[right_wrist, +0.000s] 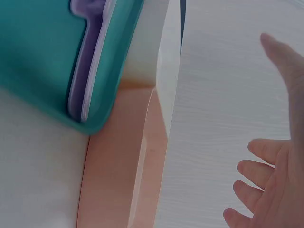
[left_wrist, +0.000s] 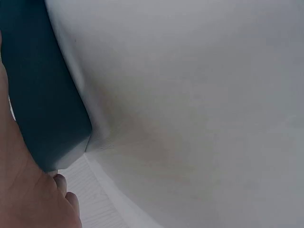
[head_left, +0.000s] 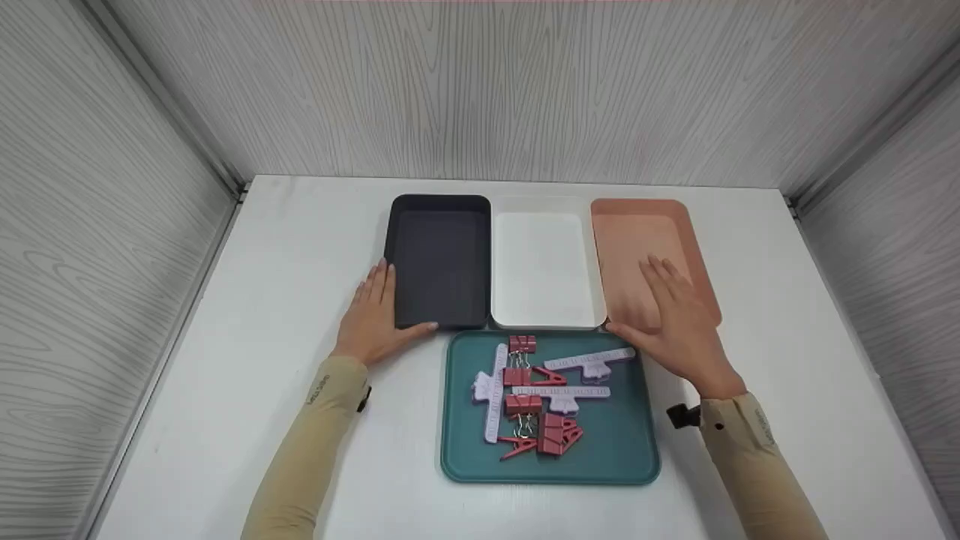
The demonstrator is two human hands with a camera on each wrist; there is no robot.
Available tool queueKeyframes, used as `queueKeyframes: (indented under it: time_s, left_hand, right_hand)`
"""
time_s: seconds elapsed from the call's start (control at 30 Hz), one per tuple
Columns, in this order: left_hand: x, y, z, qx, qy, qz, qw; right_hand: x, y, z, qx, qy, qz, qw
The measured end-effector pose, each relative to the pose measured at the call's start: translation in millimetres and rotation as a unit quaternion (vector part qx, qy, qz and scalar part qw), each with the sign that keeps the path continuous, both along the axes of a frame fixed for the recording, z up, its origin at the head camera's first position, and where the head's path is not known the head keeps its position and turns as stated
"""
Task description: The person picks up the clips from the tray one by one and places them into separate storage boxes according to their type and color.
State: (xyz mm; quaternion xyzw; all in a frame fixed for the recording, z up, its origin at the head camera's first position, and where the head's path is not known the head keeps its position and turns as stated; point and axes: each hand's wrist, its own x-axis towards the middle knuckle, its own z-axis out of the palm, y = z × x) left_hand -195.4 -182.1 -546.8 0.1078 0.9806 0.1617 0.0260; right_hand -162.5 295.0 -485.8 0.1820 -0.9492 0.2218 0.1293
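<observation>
Hands: both released, nothing grasped. My left hand [head_left: 369, 322] lies along the left edge of the black tray [head_left: 442, 262], thumb extended by that tray's near left corner; firm contact cannot be confirmed. My right hand [head_left: 681, 330] is spread over the near right part of the salmon tray [head_left: 634, 232], fingers loose.

Placement: the white tray [head_left: 547, 270] sits between those two, all three in a row toward the far edge of the worktop [head_left: 787, 292]. The green tray [head_left: 619, 454] lies nearer me, its far edge against or just beside the row. It carries red binder clips [head_left: 553, 433] and lilac ruler clips [head_left: 493, 412] — one ruler clip pointing at the far right corner.

Assessment: I judge the step to be steadying and squaring the row. Recommended: flat fingers low on the outer walls, even inward pressure, thumbs clear of the green tray's rim — a knock there could shift the clips. The salmon tray slants; its near right corner would merit the gentler push.
</observation>
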Motion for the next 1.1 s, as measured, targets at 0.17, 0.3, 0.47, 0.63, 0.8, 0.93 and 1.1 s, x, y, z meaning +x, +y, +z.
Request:
queueKeyframes:
  time_s: [0.17, 0.3, 0.47, 0.63, 0.8, 0.93, 1.1]
  left_hand:
    - [-0.8, 1, 0.2, -0.006, -0.011, 0.000, 0.9999]
    - [-1.1, 1, -0.5, -0.009, -0.004, 0.000, 1.0000]
    - [-1.2, 0, -2.2, -0.006, -0.001, 0.000, 1.0000]
    - [-3.3, -1, -3.5, 0.001, 0.005, -0.001, 1.0000]
    - [-4.8, -2, -3.3, 0.000, 0.012, -0.002, 0.9999]
    - [-2.9, -2, -2.7, 0.003, 0.006, -0.002, 1.0000]
    - [-0.7, -1, -3.9, 0.007, 0.002, -0.002, 1.0000]
  right_hand:
    - [5.4, -13, 0.4, -0.012, -0.011, 0.028, 0.999]
    - [11.0, -25, 1.7, -0.022, -0.032, 0.044, 0.998]
    - [17.9, -38, 1.0, -0.026, -0.055, 0.061, 0.996]
    - [22.4, -48, -0.3, -0.026, -0.067, 0.076, 0.995]
    - [25.7, -59, -1.5, -0.027, -0.078, 0.096, 0.992]
    - [27.7, -69, -3.6, -0.039, -0.093, 0.125, 0.987]
    - [27.7, -80, -9.6, -0.029, -0.111, 0.159, 0.981]
